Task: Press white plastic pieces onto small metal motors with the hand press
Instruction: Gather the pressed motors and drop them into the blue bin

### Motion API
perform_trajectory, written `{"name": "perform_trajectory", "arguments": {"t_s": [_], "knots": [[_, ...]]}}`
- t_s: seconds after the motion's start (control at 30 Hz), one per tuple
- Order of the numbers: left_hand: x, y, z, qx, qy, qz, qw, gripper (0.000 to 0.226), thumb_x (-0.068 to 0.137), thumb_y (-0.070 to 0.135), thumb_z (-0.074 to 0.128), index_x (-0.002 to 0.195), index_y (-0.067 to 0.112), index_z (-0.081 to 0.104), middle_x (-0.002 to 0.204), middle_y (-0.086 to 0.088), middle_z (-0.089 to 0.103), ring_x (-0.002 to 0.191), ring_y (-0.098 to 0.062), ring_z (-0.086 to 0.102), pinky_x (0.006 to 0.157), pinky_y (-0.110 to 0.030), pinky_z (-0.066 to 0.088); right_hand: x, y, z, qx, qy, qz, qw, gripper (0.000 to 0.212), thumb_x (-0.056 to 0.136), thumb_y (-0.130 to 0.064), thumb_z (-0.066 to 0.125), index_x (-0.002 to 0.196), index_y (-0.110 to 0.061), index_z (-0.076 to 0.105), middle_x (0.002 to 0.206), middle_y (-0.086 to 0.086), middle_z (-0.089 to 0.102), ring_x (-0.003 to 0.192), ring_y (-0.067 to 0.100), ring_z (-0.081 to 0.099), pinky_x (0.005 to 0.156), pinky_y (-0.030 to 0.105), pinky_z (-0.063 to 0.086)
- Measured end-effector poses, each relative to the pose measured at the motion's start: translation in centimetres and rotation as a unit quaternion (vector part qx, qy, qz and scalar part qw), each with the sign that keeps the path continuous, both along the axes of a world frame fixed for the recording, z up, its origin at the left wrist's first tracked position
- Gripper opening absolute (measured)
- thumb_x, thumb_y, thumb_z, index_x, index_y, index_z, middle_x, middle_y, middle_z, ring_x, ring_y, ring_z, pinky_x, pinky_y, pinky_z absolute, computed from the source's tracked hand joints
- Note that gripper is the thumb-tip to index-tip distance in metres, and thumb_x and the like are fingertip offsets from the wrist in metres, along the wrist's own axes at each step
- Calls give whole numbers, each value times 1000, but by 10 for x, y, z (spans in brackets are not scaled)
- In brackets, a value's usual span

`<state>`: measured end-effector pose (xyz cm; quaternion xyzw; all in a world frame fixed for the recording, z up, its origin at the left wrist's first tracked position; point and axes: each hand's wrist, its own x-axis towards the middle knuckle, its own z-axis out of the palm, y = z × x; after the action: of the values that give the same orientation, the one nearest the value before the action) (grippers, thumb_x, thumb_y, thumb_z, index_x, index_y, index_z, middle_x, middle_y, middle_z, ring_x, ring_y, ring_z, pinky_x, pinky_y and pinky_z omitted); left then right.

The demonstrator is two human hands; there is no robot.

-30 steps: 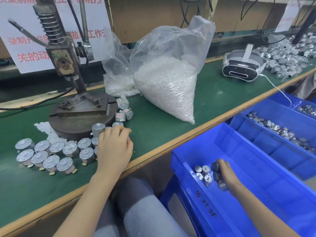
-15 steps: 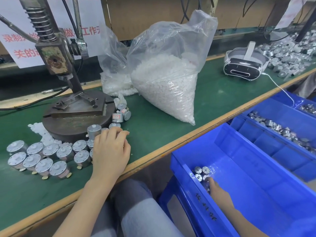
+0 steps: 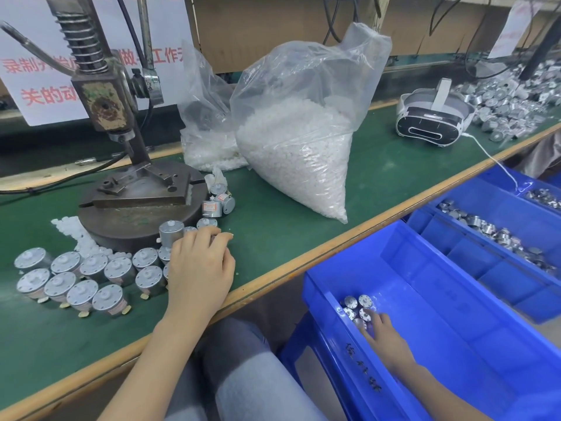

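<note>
Rows of motors (image 3: 91, 278) stand on the worktop (image 3: 273, 223) beside the hand press (image 3: 121, 147), handy for loading; the left hand (image 3: 200, 268) covers some, grip unclear, while the right hand (image 3: 384, 334) lays straight, empty fingers on others in the blue bin (image 3: 425, 314).

The table (image 3: 273, 226) has a dark green top with a light brown edge. The motors (image 3: 76, 278) are silver, and some have small yellowish tips below. The plastic pieces (image 3: 291, 153) in the clear bag (image 3: 309, 71) are white. The hand press (image 3: 136, 205) is dark brown with rusty spots. The bins (image 3: 455, 344) are bright blue. The sign (image 3: 18, 110) is white with red characters.
</note>
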<state>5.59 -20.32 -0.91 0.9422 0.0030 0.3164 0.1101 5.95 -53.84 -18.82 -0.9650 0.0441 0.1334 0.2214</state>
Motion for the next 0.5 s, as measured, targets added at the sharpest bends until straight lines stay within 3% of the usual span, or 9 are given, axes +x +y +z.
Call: {"name": "perform_trajectory", "arguments": {"t_s": [0.13, 0.23, 0.4, 0.5], "knots": [[0, 0, 0, -5, 2, 2, 1000, 23, 74, 8, 53, 90, 7, 70, 90, -8, 65, 79, -33, 58, 71, -41, 44, 14, 22, 67, 137, -223, -92, 961, 15, 95, -21, 47, 108, -25, 53, 103, -6, 54, 69, 5, 53, 64, 32, 45], [0, -1, 1, -13, -1, -2, 1000, 22, 75, 7, 54, 90, 6, 69, 90, -8, 65, 79, -33, 59, 70, -41, 44, 22, 60, 123, 222, -335, -30, 915, 18, 92, -10, 50, 101, -26, 55, 94, -10, 53, 75, 6, 52, 61, 30, 46], [-3, -1, 4, -69, -33, -16, 997, 15, 75, -6, 61, 87, 2, 68, 91, -11, 64, 79, -34, 60, 73, -41, 42, 26, 143, 184, 274, -386, 152, 868, 23, 85, -16, 52, 105, -9, 60, 96, -3, 54, 76, 4, 51, 64, 22, 46], [-6, 3, 7, -105, -68, 12, 992, 20, 76, 1, 52, 88, 3, 67, 92, -10, 64, 81, -33, 58, 79, -36, 32, 34, 189, 199, 231, -345, 243, 876, 38, 82, -23, 62, 117, -9, 58, 112, 5, 51, 97, 14, 51, 86, 24, 42]]}}
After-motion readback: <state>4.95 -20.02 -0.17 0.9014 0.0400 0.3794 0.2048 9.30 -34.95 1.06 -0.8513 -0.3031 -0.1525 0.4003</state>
